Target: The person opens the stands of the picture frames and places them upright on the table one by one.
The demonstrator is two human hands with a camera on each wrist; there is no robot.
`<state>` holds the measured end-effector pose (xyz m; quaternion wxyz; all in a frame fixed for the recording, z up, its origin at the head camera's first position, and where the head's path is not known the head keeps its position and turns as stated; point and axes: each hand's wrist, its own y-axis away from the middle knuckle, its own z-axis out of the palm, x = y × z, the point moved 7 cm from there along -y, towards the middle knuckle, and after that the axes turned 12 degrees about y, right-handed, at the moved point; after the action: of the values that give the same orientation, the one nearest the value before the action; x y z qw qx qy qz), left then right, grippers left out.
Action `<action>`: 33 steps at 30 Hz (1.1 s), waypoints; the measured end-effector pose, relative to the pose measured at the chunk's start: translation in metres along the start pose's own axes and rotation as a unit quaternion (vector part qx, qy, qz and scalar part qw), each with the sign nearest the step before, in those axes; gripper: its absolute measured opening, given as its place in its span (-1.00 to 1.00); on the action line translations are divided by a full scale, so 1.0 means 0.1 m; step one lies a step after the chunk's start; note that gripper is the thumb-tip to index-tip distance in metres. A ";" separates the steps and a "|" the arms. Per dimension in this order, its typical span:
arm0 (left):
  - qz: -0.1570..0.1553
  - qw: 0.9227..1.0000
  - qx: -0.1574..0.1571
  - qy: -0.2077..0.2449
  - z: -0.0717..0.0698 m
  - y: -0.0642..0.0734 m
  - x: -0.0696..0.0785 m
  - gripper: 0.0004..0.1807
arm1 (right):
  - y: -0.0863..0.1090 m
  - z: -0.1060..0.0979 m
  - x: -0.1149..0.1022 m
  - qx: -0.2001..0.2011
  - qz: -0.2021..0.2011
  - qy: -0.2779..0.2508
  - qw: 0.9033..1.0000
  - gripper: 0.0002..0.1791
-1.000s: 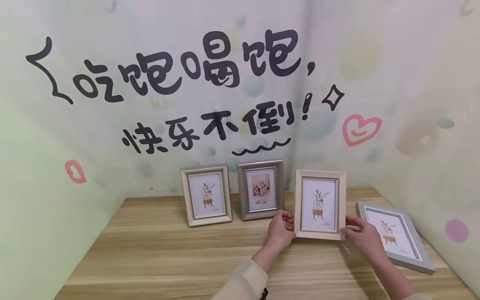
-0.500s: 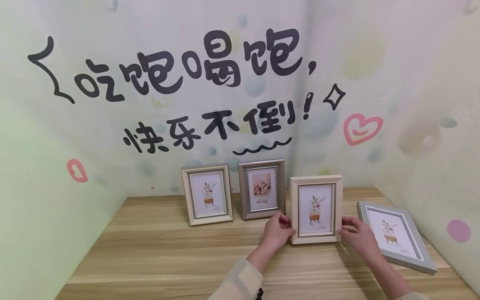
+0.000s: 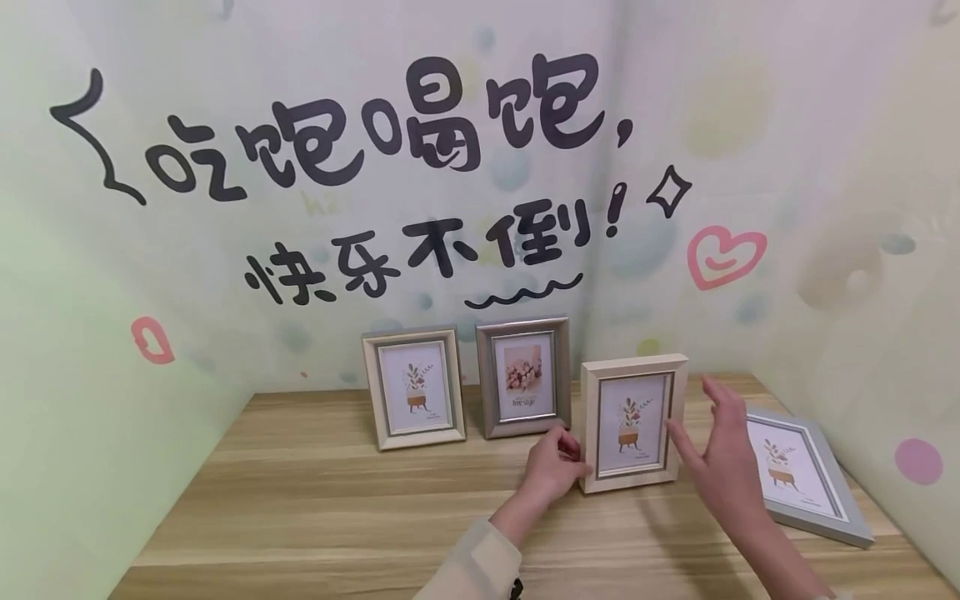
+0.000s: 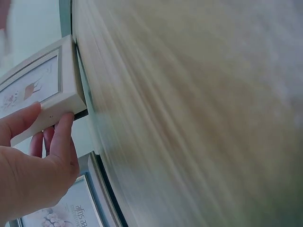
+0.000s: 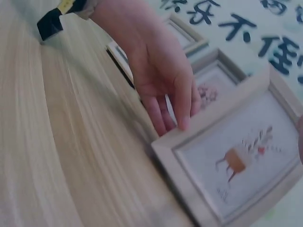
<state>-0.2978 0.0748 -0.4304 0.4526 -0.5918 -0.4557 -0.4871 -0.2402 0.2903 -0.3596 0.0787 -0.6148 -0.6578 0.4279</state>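
A cream photo frame with a potted-plant print stands upright on the wooden table, turned slightly. My left hand pinches its lower left side; in the left wrist view the thumb lies on the front of the frame, with fingers at its side. Fingers extended and spread, my right hand is at the frame's right side, the thumb tip right at that edge. From the right wrist view, the left hand shows at the frame's lower corner.
Two more photo frames stand at the back: a cream one and a brownish-silver one with a flower print. A grey photo frame lies face up at the right, partly behind the right hand. A printed curtain borders the wooden table.
The cream frame has come down and slightly nearer, and turned a little. My right hand has loosened from its right edge, fingers now raised and spread. The left hand keeps its pinch.
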 end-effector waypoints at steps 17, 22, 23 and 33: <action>0.032 0.996 -0.040 -0.068 0.10 0.15 0.13 -0.69 | -0.15 -0.05 -0.67 0.076 -0.248 0.091 0.962 -0.13; 0.035 0.988 -0.044 -0.140 0.12 0.21 0.18 -0.67 | -0.13 -0.05 -0.65 0.066 -0.243 0.084 0.964 -0.15; 0.036 0.986 -0.046 -0.155 0.13 0.23 0.19 -0.66 | -0.13 -0.05 -0.65 0.064 -0.242 0.078 0.965 -0.16; 0.084 0.956 -0.050 -0.278 0.25 0.39 0.28 -0.59 | -0.06 -0.15 -0.69 0.111 -0.254 0.013 0.961 -0.15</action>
<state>-0.2523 0.0952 -0.4089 0.3176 -0.7619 -0.4870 -0.2856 -0.2188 0.2379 -0.3174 0.2613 -0.4203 -0.7397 0.4559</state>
